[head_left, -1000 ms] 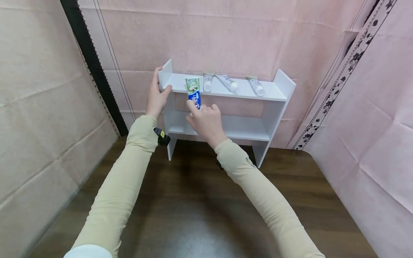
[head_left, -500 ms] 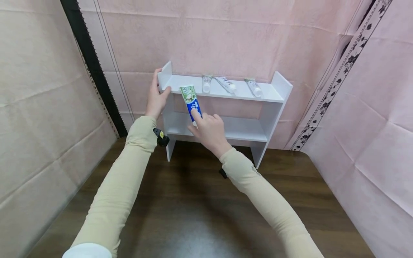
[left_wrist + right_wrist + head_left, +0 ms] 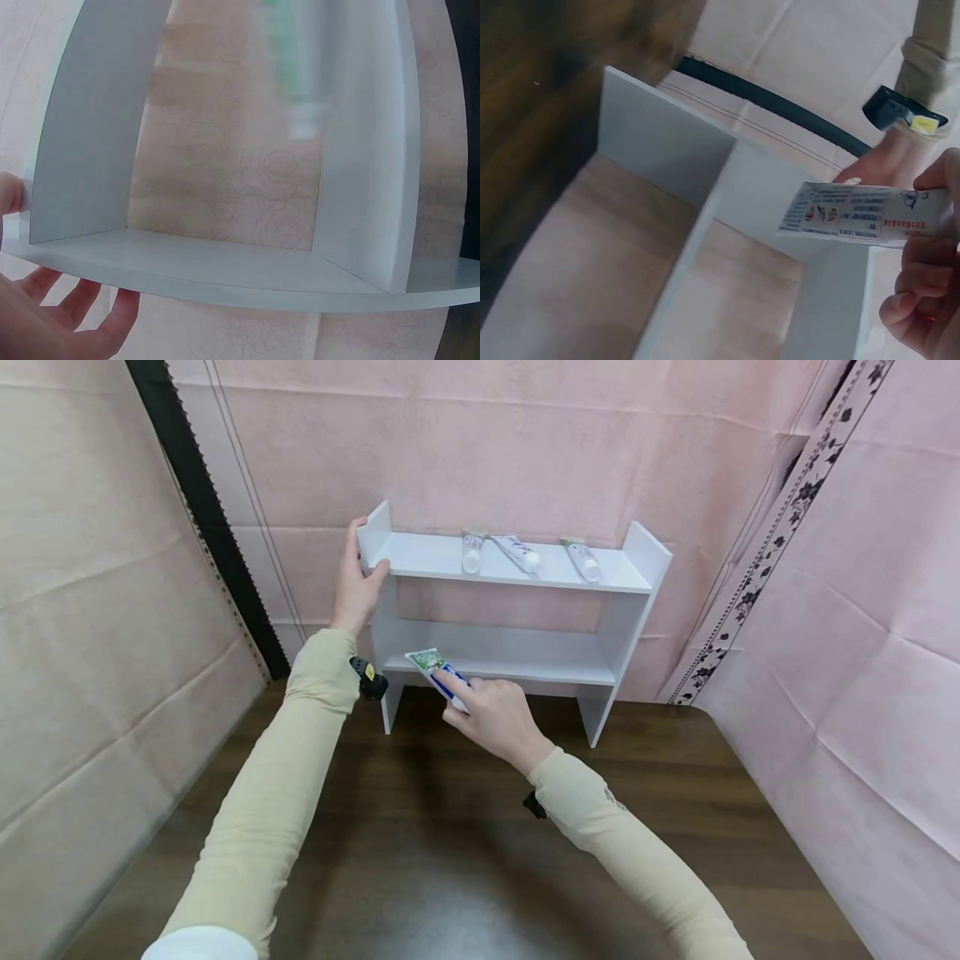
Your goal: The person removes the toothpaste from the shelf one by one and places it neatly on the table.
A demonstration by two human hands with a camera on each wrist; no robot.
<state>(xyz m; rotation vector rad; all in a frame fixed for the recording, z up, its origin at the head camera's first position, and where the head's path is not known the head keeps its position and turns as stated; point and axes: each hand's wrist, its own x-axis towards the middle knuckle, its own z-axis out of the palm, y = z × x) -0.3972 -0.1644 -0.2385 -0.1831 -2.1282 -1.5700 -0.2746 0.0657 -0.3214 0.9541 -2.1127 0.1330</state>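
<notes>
A green, blue and white toothpaste tube [image 3: 439, 677] is pinched in my right hand [image 3: 495, 714], in front of the lower board of a white two-tier shelf [image 3: 495, 652]. Its printed white back [image 3: 855, 214] faces the right wrist camera. My left hand [image 3: 357, 581] grips the upper left side panel of the shelf, thumb at the front and fingers [image 3: 116, 322] along the outer face. On the top board lie three more tubes: a left one [image 3: 472, 553], a slanted middle one [image 3: 517, 555] and a right one [image 3: 581, 561], white caps toward me.
The shelf stands on a dark wooden table [image 3: 450, 843], near its back. Pink cloth [image 3: 510, 452] hangs behind it, with more cloth along the left [image 3: 105, 610] and right [image 3: 847, 652] sides.
My right hand has drawn the tube down from the top board's level to the lower board's, and the tube has tilted further left. My left hand stays on the side panel.
</notes>
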